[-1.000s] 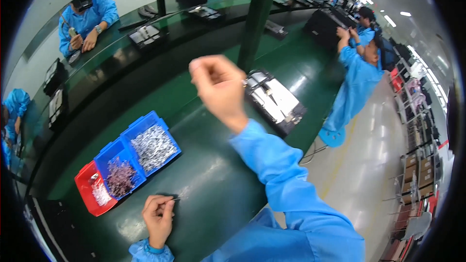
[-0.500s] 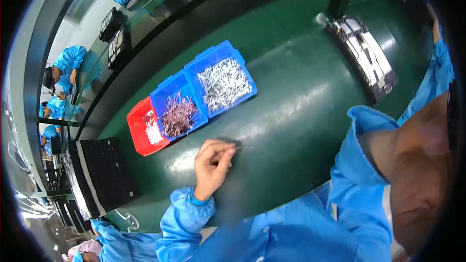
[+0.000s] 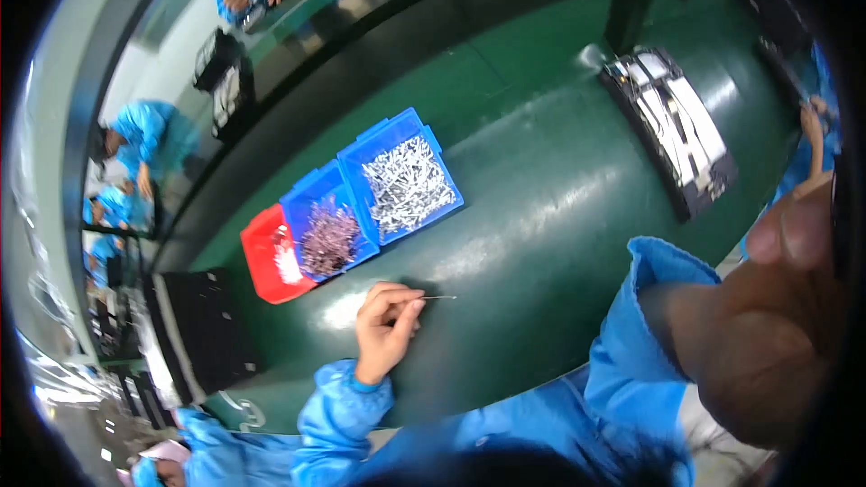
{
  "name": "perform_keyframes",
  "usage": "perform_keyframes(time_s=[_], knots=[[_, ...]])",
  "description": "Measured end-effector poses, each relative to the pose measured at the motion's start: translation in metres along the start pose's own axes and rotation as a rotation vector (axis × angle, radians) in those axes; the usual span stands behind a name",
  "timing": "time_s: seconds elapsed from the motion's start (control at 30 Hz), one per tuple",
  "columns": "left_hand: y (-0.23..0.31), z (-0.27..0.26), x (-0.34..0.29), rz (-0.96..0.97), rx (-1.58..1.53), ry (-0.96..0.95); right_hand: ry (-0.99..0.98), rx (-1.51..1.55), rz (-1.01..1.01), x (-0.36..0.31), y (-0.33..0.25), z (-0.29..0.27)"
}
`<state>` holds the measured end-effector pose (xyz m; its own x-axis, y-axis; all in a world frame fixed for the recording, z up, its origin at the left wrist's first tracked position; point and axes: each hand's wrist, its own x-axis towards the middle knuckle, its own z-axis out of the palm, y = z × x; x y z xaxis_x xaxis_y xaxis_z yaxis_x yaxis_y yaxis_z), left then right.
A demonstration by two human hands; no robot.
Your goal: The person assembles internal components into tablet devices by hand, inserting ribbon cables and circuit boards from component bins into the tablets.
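My left hand [image 3: 388,329] is closed over the green table, thumb and forefinger pinching a thin wire-like piece [image 3: 439,297] that points right and ends in a small tip. Just beyond it stand joined bins: a red one [image 3: 263,284] with small white pieces, a blue one [image 3: 363,248] with a heap of purplish, wiry pieces, and another blue one [image 3: 448,207] full of small white-and-grey pieces. Raised very close to the camera at the right is my right hand [image 3: 758,343], large and blurred. Its fingers look curled; their tips are cut off by the dark rim.
A long black-framed device with white strips [image 3: 690,131] lies at the right of the table [image 3: 541,243]. Black cases [image 3: 207,325] stand at the left. A dark post [image 3: 631,0] rises at the far edge. Co-workers in blue sit beyond and at the right edge.
My left hand has shifted slightly down and left in the picture, still pinching the wire-like piece. The right hand has turned, and its fingers now show more. The view has tilted slightly.
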<state>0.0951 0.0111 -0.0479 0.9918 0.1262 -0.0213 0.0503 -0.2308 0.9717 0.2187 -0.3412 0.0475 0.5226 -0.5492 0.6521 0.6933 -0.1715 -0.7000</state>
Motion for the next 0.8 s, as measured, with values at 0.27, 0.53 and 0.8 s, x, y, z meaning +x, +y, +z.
perform_keyframes(time_s=[0.27,0.53,0.8], knots=[[-0.024,-0.015,0.004,0.214,0.214,0.040,0.240,0.145,0.213,-0.010,0.013,-0.040],[-0.037,-0.007,-0.002,0.240,0.165,0.040,0.168,0.208,-0.106,-0.015,0.023,-0.008],[-0.007,-0.013,-0.008,-0.005,0.005,0.073,-0.039,0.244,-0.081,-0.011,0.010,0.023]])
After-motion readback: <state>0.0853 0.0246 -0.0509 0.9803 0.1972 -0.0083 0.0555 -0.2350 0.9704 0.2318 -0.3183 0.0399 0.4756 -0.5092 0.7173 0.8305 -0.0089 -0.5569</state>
